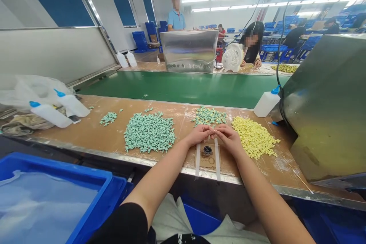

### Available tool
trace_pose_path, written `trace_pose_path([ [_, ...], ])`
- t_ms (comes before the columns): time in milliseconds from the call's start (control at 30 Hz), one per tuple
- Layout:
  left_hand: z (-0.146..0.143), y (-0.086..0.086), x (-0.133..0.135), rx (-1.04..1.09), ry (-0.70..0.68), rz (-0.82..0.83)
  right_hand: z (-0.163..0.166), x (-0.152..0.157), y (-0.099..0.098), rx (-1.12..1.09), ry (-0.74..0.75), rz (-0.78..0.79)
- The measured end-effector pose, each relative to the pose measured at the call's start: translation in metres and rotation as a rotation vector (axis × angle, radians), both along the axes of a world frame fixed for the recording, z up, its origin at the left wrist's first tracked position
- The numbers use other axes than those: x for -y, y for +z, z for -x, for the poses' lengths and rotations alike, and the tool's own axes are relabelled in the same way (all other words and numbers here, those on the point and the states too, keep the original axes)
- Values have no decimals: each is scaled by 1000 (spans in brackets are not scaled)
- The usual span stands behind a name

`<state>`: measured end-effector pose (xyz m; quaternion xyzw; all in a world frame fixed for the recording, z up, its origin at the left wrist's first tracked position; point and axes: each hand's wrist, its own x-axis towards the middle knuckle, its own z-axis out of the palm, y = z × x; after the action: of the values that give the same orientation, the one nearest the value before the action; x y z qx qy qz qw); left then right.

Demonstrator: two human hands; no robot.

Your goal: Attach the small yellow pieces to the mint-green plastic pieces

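Dead centre of the frame, both hands meet fingertip to fingertip over the brown worktop (94, 133). The left hand (199, 134) and right hand (230, 140) are pinched together on something tiny; what it is can't be made out at this size. Directly below them sits a small dark round pot (207, 150), flanked by two pale strips (217, 159) running toward the table's near edge. Just right of the right hand, a heap of yellow pieces (253, 137); just above the hands, a smaller teal heap (209, 116); left of centre, the big teal pile (149, 132). At far left lie two squeeze bottles (61, 108), and another bottle (265, 103) stands right of centre by the green conveyor belt (183, 88).
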<state>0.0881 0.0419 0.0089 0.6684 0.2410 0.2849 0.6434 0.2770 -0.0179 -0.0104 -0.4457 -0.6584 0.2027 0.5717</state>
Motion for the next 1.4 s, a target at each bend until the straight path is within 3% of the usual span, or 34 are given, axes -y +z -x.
trace_pose_path([
  [167,5,-5,-6,-54,-36,-69,-5,3,4,-39,155,122],
  [333,3,-6,-1,-54,9,-187,-1,4,4,-55,78,44],
  [433,6,0,5,-146,31,-349,-2,5,4,-64,88,0],
  [567,32,21,5,-504,259,-579,-5,9,8,-2,193,63],
  [667,64,39,0,-933,493,-686,-5,14,13,53,305,116],
  [733,83,48,-7,-1244,576,-691,-3,16,15,90,383,140],
  [867,102,56,-27,-1507,518,-639,-2,17,14,142,462,167],
  [1100,103,62,-53,-1568,328,-672,-1,16,14,152,462,167],
  [1400,101,54,-48,-1566,340,-741,1,15,13,129,490,170],
])
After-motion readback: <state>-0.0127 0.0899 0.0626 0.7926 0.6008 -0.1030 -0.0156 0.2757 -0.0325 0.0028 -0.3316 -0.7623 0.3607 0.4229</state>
